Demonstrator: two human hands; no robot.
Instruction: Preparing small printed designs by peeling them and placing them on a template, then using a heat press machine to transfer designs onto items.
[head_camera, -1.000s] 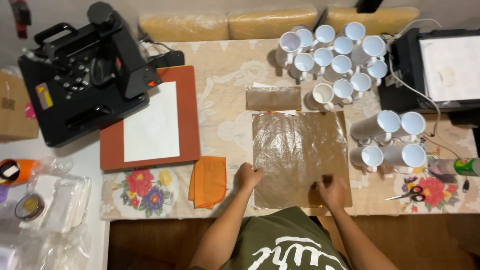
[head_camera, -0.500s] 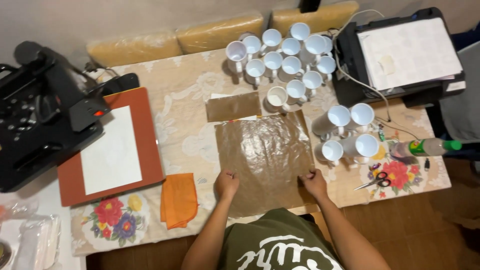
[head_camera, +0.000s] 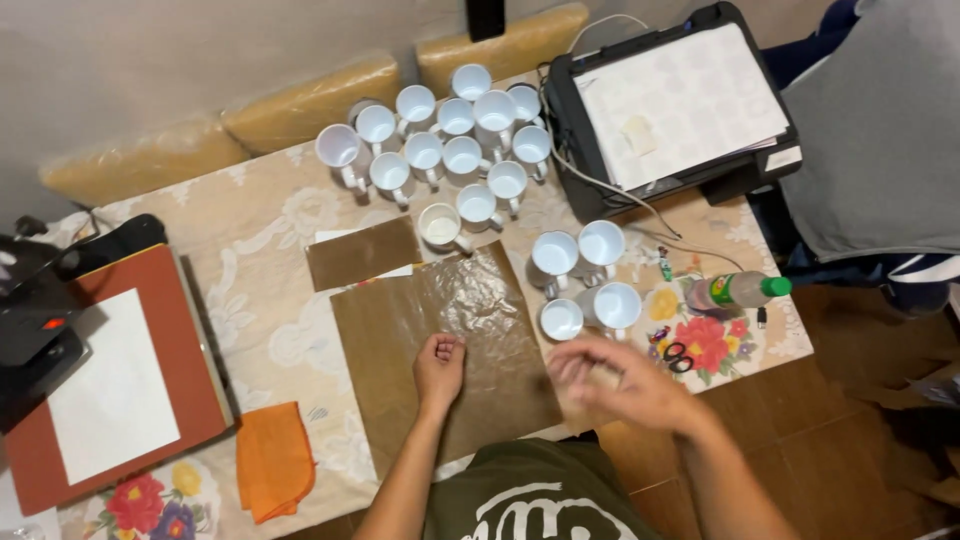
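Tabletop: crinkled brown sheet (head_camera: 450, 350) flat under left hand (head_camera: 438, 367).

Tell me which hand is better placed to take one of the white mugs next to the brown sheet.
Probably the right hand: it hovers open just below the four mugs at the sheet's right edge. The left hand rests on the brown sheet, farther away.

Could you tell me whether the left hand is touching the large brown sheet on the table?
Touching. The head view shows the left hand resting knuckles-down on the brown sheet, with no gap visible.
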